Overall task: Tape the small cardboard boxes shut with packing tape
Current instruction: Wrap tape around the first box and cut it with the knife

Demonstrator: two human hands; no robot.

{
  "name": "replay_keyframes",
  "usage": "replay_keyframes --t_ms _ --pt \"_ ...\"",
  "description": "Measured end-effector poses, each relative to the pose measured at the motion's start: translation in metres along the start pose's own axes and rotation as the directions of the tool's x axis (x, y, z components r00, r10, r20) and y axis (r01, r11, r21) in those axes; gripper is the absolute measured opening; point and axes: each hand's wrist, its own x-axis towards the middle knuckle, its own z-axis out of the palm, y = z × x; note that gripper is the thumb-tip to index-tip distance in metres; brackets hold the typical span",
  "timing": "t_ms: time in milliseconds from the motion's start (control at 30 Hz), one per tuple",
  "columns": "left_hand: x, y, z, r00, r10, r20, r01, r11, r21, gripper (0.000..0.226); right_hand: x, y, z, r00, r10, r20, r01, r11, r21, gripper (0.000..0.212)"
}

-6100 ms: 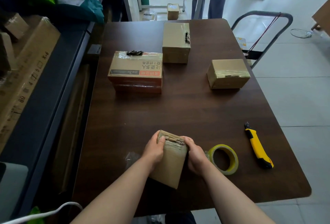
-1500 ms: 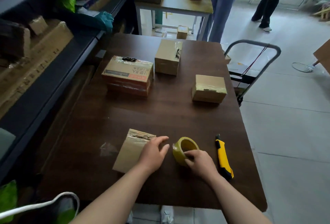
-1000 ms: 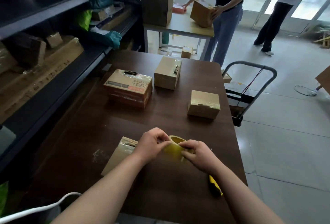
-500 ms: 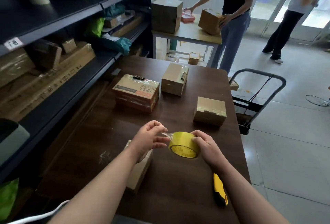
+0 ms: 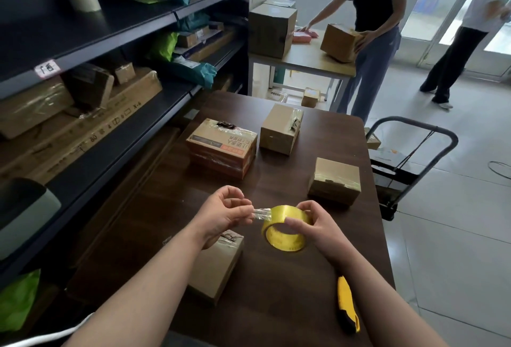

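Observation:
My right hand [image 5: 318, 225] grips a yellow roll of packing tape [image 5: 284, 229], held in the air above the dark wooden table [image 5: 290, 277]. My left hand [image 5: 224, 212] pinches the clear free end of the tape [image 5: 260, 213], pulled a short way off the roll. A small cardboard box [image 5: 218, 263] lies on the table under my left wrist, its near part hidden by my forearm.
A yellow utility knife [image 5: 347, 304] lies near the table's front right. Three taped boxes stand farther back: a printed box [image 5: 221, 147], a tall box [image 5: 280, 129] and a small box [image 5: 334, 181]. Shelves of parcels [image 5: 83, 92] run along the left. A hand trolley [image 5: 409, 158] and two people [image 5: 370, 29] are beyond.
My hands lifted the tape roll off the table. My left hand picked the free end loose and has drawn it out a little further. The view has tilted upward.

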Motion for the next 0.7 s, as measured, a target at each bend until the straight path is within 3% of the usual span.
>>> replay_keyframes --t_ms 133,233,333,400,533,633,700 --pt "0.003 0.002 0.001 0.999 0.032 0.004 -0.032 0.999 0.005 0.005 0.003 -0.004 0.004 0.998 0.048 0.034 -0.052 0.988 0.148 0.049" --pt "0.002 0.004 0.001 0.997 0.017 0.075 -0.012 0.998 -0.063 0.021 0.006 -0.005 0.007 0.992 0.125 0.034 -0.129 0.946 0.296 0.056" --pt "0.002 0.007 -0.002 0.994 0.037 0.107 -0.051 0.990 0.131 0.030 0.010 -0.003 0.006 0.970 0.235 0.063 -0.241 0.900 0.364 0.051" --pt "0.004 0.006 -0.001 0.994 0.086 0.069 -0.105 0.927 0.359 0.023 0.012 -0.001 0.007 0.944 0.310 0.111 -0.329 0.867 0.375 0.048" --pt "0.009 0.002 0.003 0.966 0.243 -0.092 -0.163 0.842 0.515 0.004 0.012 -0.001 0.011 0.893 0.390 0.225 -0.450 0.782 0.431 0.047" --pt "0.013 -0.005 0.005 0.944 0.281 -0.173 -0.176 0.872 0.456 0.007 0.011 -0.003 0.014 0.884 0.344 0.318 -0.468 0.666 0.581 0.037" --pt "0.012 -0.012 0.012 0.929 0.293 -0.225 -0.183 0.894 0.410 0.009 0.014 -0.002 0.019 0.880 0.339 0.332 -0.474 0.601 0.643 0.043"
